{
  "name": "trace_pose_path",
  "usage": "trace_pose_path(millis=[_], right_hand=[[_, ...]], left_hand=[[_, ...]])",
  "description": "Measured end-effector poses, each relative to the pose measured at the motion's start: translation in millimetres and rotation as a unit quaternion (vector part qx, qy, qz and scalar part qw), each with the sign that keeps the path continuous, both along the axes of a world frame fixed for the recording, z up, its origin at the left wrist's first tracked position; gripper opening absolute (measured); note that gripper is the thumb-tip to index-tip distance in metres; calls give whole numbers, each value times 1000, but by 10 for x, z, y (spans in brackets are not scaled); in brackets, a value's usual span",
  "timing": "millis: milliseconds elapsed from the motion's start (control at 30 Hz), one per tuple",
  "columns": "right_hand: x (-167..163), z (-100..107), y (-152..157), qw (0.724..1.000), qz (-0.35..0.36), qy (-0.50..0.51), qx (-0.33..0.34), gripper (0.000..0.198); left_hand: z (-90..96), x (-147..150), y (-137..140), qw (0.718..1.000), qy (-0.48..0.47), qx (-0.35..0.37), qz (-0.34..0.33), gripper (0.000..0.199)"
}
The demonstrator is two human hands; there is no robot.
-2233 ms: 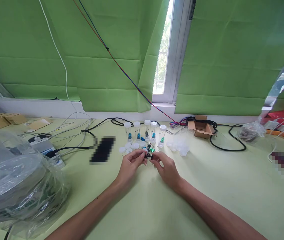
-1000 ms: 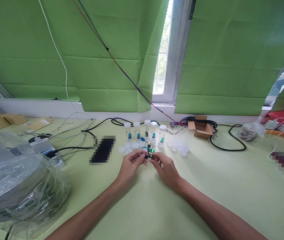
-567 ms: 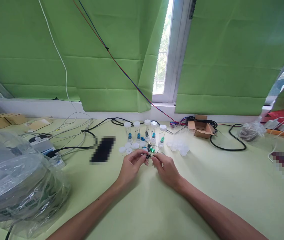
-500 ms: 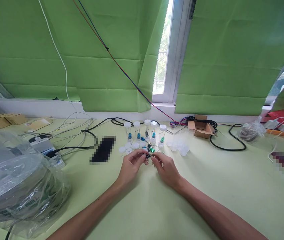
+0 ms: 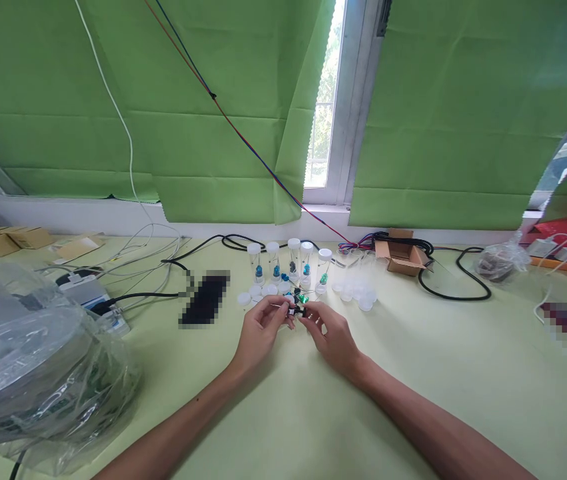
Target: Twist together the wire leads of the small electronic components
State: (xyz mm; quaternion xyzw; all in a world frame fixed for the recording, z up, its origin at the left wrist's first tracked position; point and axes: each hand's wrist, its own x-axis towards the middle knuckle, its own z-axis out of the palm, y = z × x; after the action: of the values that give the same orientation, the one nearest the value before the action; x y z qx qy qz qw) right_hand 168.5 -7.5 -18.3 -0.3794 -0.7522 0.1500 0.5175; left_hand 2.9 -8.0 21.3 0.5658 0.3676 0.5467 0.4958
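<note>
My left hand (image 5: 262, 328) is closed in a pinch on a small black piece (image 5: 300, 311) with a whitish part at its left end; its kind is too small to make out. From the other side my right hand (image 5: 332, 331) pinches the same piece with thumb and fingertips. Just beyond the fingertips lie loose small parts, among them a green one (image 5: 304, 299). Several clear tubes with white caps (image 5: 324, 255) stand upright behind them, holding blue, dark or green parts. Round white lids (image 5: 244, 299) lie to the left of these parts, and translucent ones (image 5: 364, 303) to the right.
A plastic-wrapped spool (image 5: 38, 360) fills the left side, near a white power strip (image 5: 83, 297) and cables. A blurred dark rectangle (image 5: 206, 298) lies left of the lids. Beyond the tubes are a small open cardboard box (image 5: 403, 257) and a black cable (image 5: 456, 299).
The fingertips have shifted slightly around the black piece, and more of it shows, with a whitish part now visible. The tubes and lids have stayed in place.
</note>
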Motion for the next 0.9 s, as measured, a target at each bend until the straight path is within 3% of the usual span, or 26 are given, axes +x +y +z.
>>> trace_pose_path(millis=[900], right_hand=[[-1, 30, -16, 999, -12, -24, -32, 21]], left_hand=[[-35, 9, -16, 998, 45, 42, 30, 18]])
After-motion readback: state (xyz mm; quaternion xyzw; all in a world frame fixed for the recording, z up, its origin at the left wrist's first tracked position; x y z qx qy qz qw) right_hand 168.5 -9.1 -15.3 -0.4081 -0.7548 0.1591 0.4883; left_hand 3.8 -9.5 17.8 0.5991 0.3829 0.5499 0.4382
